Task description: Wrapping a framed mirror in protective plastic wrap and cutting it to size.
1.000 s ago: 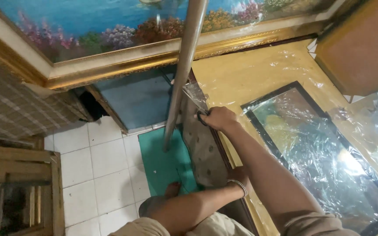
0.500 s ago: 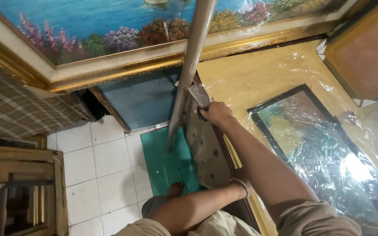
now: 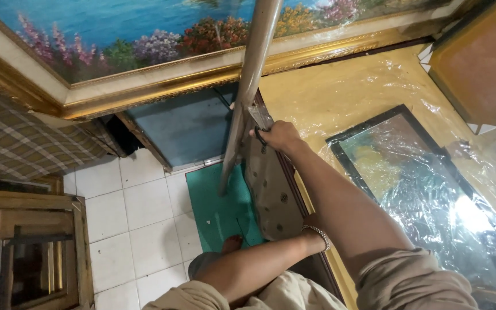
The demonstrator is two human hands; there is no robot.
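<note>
Fingers of your right hand (image 3: pixel 279 136) are closed on the crinkled end of clear plastic wrap (image 3: pixel 259 116) at the upper edge of the patterned panel (image 3: pixel 266 189), just beside the tall roll (image 3: pixel 249 86). That roll's long axis runs from the top of view down to the green mat (image 3: pixel 219 209), passing left of your knuckles. Your left hand (image 3: pixel 311 227) sits lower against the panel's edge; whether its fingers are open or closed cannot be told.

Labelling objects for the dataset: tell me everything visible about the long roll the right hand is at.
The roll is a long, slim, grey-beige tube, glossy like wound plastic film. It stands steeply tilted, its top running out of view, its lower end over the green mat. It crosses in front of the gold picture frame. The right hand grips clear film at its side, about midway down.
</note>
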